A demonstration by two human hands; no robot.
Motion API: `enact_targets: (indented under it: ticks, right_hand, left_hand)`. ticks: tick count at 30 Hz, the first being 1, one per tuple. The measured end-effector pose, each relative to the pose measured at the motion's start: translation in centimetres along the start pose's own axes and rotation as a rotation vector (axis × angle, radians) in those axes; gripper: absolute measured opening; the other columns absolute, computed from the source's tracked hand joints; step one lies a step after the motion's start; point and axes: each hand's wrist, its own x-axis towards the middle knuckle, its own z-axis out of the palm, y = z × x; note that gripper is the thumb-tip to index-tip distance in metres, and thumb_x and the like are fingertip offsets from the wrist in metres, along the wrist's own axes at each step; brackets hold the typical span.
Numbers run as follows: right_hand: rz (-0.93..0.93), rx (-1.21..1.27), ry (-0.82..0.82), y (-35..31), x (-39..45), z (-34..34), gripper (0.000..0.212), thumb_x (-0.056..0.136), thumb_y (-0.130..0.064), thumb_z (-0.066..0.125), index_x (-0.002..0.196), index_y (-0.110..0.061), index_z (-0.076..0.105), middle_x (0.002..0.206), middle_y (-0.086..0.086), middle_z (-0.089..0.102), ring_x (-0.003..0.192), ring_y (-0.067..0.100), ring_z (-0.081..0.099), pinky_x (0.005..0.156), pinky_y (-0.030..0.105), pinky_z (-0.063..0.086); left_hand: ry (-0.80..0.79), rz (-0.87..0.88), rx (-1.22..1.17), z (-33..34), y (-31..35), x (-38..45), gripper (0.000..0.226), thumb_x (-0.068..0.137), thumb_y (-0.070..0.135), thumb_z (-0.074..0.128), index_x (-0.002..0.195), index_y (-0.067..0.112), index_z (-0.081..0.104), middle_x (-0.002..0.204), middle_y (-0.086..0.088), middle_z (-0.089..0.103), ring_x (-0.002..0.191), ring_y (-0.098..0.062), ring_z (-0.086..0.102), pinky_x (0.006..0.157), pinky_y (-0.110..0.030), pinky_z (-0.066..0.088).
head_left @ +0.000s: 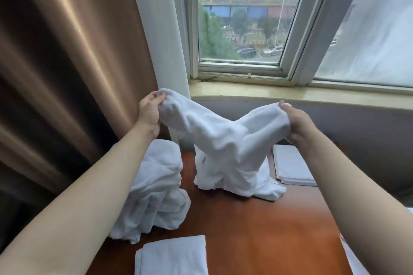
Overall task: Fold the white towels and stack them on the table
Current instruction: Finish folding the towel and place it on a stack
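Both hands hold one white towel (pixel 223 138) raised above the tabletop (pixel 257 230). The left hand (pixel 149 112) grips the towel's upper left end, with its fingers (pixel 154 96) curled over the bunched cloth. The right hand (pixel 297 125) grips the upper right end — the thumb lies on top of the fabric, and the remaining fingers are hidden behind it. Between the two hands the towel sags into a V shape. Its lower part hangs down in crumpled folds and rests on the tabletop near the far edge.

A heap of unfolded towels (pixel 154 190) lies on the left side of the tabletop, under the left forearm. A folded towel (pixel 172 257) lies flat at the near edge, just in front of the heap. A second folded towel (pixel 292 165) lies at the far right, partly covered by the right forearm and just beside the hanging towel.

Behind the tabletop stands a window (pixel 241 15) with a pale sill (pixel 290 94). A brown curtain (pixel 67 62) hangs at the left, with a white sheer curtain (pixel 156 18) next to it.
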Motion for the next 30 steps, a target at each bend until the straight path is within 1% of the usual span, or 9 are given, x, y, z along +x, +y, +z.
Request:
enact_targets:
  ticks: [2,5,8,11,17,21,25,28,30]
  right_hand:
    - [0.017,0.369,-0.090,-1.1,-0.9,-0.5,0.065,0.089,-0.060,0.060,0.119,-0.002,0.061,0.109,0.018,0.073,0.099,0.033,0.072,0.087,0.045,0.059]
    - [0.099,0.279,-0.261,3.2,-3.4,-1.7,0.105,0.072,-0.089,0.046,0.136,-0.007,0.063,0.135,0.019,0.063,0.127,0.037,0.060,0.107,0.053,0.044]
    - [0.183,-0.291,-0.282,8.3,-6.2,-1.7,0.077,0.086,-0.070,0.063,0.132,-0.009,0.064,0.123,0.012,0.071,0.115,0.026,0.069,0.094,0.038,0.051]
    - [0.164,-0.578,-0.042,8.0,-6.6,-1.4,0.048,0.092,-0.042,0.070,0.120,-0.003,0.068,0.108,0.013,0.075,0.090,0.025,0.073,0.069,0.028,0.054]
    - [0.168,-0.259,-0.038,-1.8,-8.3,-0.3,0.044,0.090,-0.040,0.073,0.117,-0.004,0.068,0.110,0.019,0.070,0.098,0.031,0.068,0.083,0.042,0.057]
    - [0.104,-0.310,0.052,-4.9,-9.1,-1.1,0.025,0.093,-0.027,0.070,0.104,-0.005,0.072,0.105,0.015,0.072,0.082,0.029,0.069,0.066,0.035,0.057]
    - [-0.051,-0.338,0.188,-6.2,-9.1,-2.2,0.023,0.092,-0.010,0.072,0.110,0.004,0.069,0.103,0.013,0.065,0.080,0.020,0.060,0.066,0.031,0.048]
    - [-0.214,-0.127,0.194,-8.7,-9.6,-1.7,0.041,0.091,-0.011,0.073,0.129,-0.003,0.059,0.100,0.008,0.067,0.084,0.015,0.061,0.069,0.027,0.049]
    - [-0.321,0.082,0.170,-10.5,-10.1,-1.3,0.035,0.095,-0.010,0.068,0.127,-0.012,0.054,0.096,0.002,0.066,0.075,0.008,0.063,0.058,0.021,0.051]
  left_hand:
    - [-0.016,-0.034,-0.215,0.5,1.9,-0.4,0.013,0.102,0.019,0.054,0.096,0.018,0.066,0.093,-0.005,0.071,0.084,-0.017,0.069,0.075,-0.030,0.054]
    - [-0.087,-0.117,-0.449,0.8,2.9,-0.7,0.019,0.106,0.026,0.046,0.112,0.017,0.060,0.104,-0.009,0.066,0.095,-0.021,0.064,0.084,-0.033,0.050]
    - [-0.071,-0.145,-0.469,0.8,2.3,-1.1,0.018,0.107,0.023,0.044,0.115,0.013,0.056,0.107,-0.009,0.063,0.098,-0.021,0.062,0.090,-0.032,0.049]
    - [0.016,-0.113,-0.371,0.1,2.0,-1.1,0.008,0.102,0.017,0.057,0.100,0.016,0.064,0.100,-0.006,0.067,0.095,-0.020,0.064,0.093,-0.034,0.051]
    - [0.136,-0.044,0.247,-1.7,3.2,-0.7,0.006,0.096,0.023,0.066,0.093,0.019,0.069,0.093,-0.003,0.069,0.092,-0.020,0.061,0.088,-0.033,0.052]
    - [0.092,-0.018,0.465,-2.3,5.3,-0.9,0.013,0.094,0.020,0.067,0.081,0.020,0.069,0.093,-0.004,0.071,0.090,-0.021,0.064,0.085,-0.032,0.052]
    - [0.126,-0.121,0.361,-2.2,8.1,-1.2,0.015,0.094,0.018,0.069,0.105,0.008,0.072,0.102,-0.010,0.070,0.093,-0.025,0.065,0.085,-0.032,0.053]
    - [-0.143,-0.320,0.221,-1.9,11.2,-1.8,0.017,0.101,0.024,0.059,0.096,0.010,0.068,0.092,-0.009,0.070,0.085,-0.021,0.065,0.074,-0.029,0.057]
    - [-0.238,-0.289,-0.014,-1.7,12.6,-1.7,0.020,0.102,0.027,0.056,0.091,0.014,0.065,0.085,-0.005,0.068,0.080,-0.017,0.063,0.083,-0.030,0.056]
